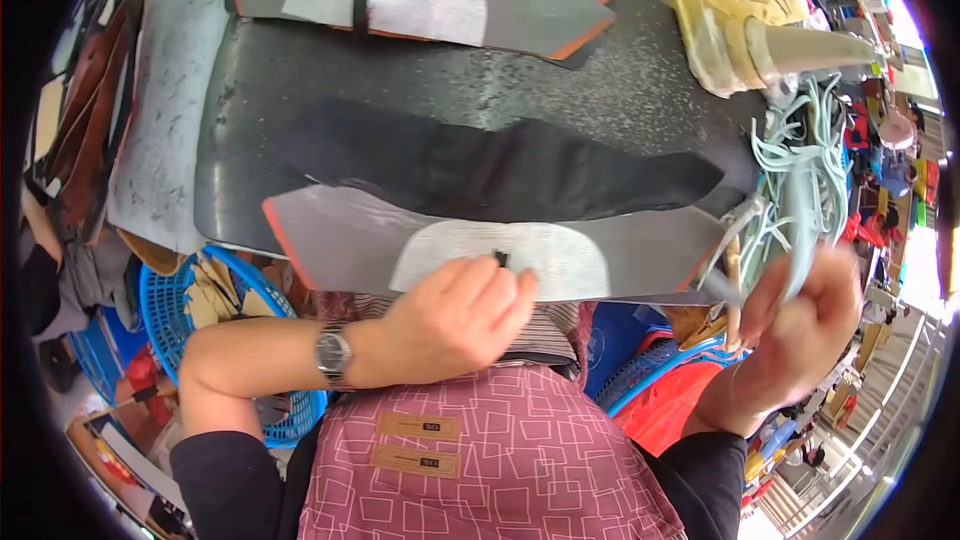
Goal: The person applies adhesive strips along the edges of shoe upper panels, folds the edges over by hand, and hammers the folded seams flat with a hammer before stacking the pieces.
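Note:
A grey panel with orange edging [340, 230] lies along the near edge of the work surface, a white half-round patch [560, 265] at its middle. My left hand [455, 315] is closed over the near edge of the patch, its fingers pinching a small black strap [502, 258] whose end shows above them. Behind the panel spreads a black fabric piece [480, 165]. My right hand [810, 305], blurred, is off the right edge, fingers curled round a pale blue strip [800, 230]. That strip runs up to a tangle of similar strips [815, 130].
Farther back lie several stacked grey panels [540, 10], the top one with a white patch and black strap. A yellow plastic-wrapped form [735, 10] stands at the back right. Blue baskets [170, 310] are below left, with another blue basket [640, 370] below right.

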The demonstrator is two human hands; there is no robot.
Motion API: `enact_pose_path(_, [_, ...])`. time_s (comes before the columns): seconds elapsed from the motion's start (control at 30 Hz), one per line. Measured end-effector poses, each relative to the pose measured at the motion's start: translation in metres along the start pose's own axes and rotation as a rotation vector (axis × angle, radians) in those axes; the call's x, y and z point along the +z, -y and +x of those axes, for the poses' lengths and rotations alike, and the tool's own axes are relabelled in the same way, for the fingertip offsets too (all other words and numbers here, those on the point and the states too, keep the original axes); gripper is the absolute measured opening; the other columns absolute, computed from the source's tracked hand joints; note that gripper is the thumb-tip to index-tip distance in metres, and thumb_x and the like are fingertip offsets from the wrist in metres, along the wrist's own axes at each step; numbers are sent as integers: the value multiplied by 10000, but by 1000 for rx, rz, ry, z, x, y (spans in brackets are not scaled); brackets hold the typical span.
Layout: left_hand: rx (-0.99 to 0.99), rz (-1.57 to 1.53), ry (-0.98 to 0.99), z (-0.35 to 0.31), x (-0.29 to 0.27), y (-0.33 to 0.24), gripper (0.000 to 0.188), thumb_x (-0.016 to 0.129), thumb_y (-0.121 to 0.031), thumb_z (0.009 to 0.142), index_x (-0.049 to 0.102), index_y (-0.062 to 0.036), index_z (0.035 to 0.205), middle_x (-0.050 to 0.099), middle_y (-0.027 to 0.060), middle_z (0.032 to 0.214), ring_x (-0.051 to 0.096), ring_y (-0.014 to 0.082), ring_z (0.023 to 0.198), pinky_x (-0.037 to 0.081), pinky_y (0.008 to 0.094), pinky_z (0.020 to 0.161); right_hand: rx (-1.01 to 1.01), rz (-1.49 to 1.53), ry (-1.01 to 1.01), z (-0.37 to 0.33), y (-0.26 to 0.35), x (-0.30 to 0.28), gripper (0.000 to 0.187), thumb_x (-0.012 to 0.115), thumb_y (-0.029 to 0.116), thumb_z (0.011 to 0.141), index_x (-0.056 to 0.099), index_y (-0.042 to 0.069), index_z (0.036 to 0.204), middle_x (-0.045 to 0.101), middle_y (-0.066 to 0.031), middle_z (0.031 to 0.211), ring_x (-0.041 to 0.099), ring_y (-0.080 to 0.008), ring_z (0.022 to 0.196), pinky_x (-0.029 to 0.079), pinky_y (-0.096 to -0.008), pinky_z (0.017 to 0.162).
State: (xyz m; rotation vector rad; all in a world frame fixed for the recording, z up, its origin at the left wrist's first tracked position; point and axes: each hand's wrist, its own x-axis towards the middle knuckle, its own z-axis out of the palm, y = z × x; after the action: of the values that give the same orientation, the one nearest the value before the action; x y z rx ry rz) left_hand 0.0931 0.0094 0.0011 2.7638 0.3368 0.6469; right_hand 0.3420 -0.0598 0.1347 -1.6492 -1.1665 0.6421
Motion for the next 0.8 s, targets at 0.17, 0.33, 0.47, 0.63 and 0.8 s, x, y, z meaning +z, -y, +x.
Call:
enact_pose_path(0.17, [-69,231,-166,-20,-33,-1,368,661,-370,875,692,-51,1056,622,100,1061,589,272,954,478,423,837,497,164,440,-12,-10,58,177,816,57,765,701,1,888,696,-45,722,609,-56,630,448,-212,536])
enact_pose_path(0.33, [-292,108,94,-70,-37,17,573,621,-550,860,670,-30,1095,578,178,1180,549,368,1083,435,513,907,497,185,449,-17,-32,116,82,720,23,855,705,-23,921,681,-25,754,571,-37,665,437,-207,568])
enact_pose_path(0.47, [-210,233,52,-85,-31,20,519,587,-465,891,650,-27,1162,597,146,1168,573,311,1093,473,426,885,372,60,519,-13,-41,146,101,700,56,868,709,-16,939,700,-88,798,627,-111,692,480,-258,604])
enact_pose_path(0.63, [-107,340,43,-91,-32,25,470,567,-454,932,681,-45,1135,617,141,1150,577,279,1099,472,403,905,403,-45,536,-9,-39,158,88,683,52,880,706,-15,933,705,-105,791,653,-136,681,496,-274,613])
enact_pose_path(0.8, [-61,354,28,-90,-32,32,459,585,-479,928,690,-76,1122,608,146,1195,567,302,1153,463,419,961,379,-89,502,-11,-41,164,92,681,68,882,704,-8,929,709,-116,793,681,-164,697,510,-288,624])
